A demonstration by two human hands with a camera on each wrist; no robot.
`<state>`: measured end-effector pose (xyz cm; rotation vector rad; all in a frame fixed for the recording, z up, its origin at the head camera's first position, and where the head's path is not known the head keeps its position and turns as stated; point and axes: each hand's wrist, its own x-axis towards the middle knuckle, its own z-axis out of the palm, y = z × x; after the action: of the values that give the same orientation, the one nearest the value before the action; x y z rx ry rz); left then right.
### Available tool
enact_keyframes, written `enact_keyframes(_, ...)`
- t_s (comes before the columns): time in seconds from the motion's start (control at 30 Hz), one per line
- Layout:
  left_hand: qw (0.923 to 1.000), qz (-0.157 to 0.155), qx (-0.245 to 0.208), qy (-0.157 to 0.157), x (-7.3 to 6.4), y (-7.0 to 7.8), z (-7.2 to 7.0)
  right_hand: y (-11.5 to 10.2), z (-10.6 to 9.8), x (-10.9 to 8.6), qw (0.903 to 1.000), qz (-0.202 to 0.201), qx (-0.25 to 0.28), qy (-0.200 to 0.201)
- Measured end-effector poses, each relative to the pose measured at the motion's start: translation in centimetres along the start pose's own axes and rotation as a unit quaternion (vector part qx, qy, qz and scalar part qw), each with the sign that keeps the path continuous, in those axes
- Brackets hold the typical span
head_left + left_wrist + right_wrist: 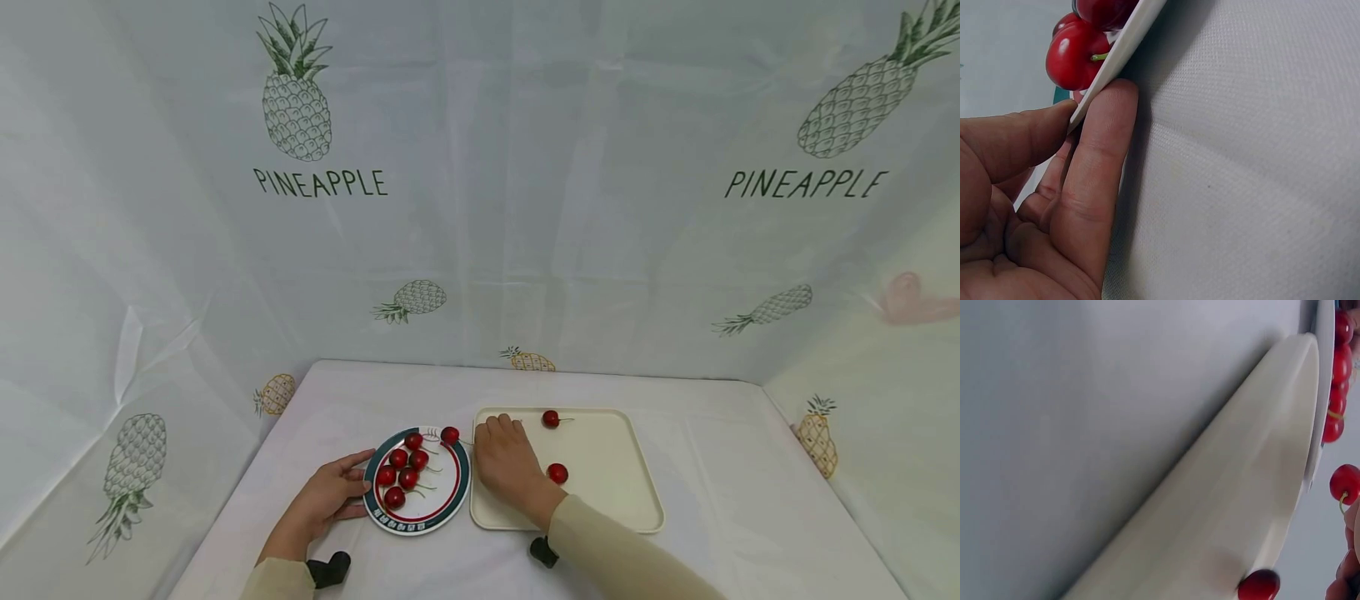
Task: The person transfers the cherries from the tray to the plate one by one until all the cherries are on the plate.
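The right hand pinches one cherry by its stem, its fingertips above the left edge of a cream tray. The pinched cherry is at the far right part of the rim of a round plate; whether it touches the plate I cannot tell. The left hand grips that plate by its left rim, the thumb on the upper side and a finger underneath.

The plate, white with a dark teal border and a red ring, is on the desk, nearer the desk's left edge than its right. Six cherries lie grouped on the plate's left half, some with green stems showing. The rectangular tray lies just beside the plate on its right, near the desk's far edge. On the tray, a cherry with a stem lies near the middle of its far edge, and another cherry lies close to the right wrist. A white cloth covers the desk.
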<state>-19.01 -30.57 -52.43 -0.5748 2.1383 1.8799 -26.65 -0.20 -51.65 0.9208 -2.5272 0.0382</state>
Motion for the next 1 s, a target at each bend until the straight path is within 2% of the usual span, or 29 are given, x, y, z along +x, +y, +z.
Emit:
enact_keyframes(0.43,1.0,-0.001,-0.007,0.003,0.0,0.1,0.0,-3.0,0.8,0.9,0.9996,-0.002,-0.028,-0.001)
enact_keyframes(0.73,1.0,-0.002,-0.001,0.005,-0.1,0.1,0.1,-3.6,1.2,0.8,0.9968,-0.013,-0.04,-0.068)
enact_keyframes(1.0,0.9999,-0.004,0.001,-0.009,-0.1,0.3,-0.1,-3.6,1.4,0.8,0.9923,-0.032,-0.054,-0.106)
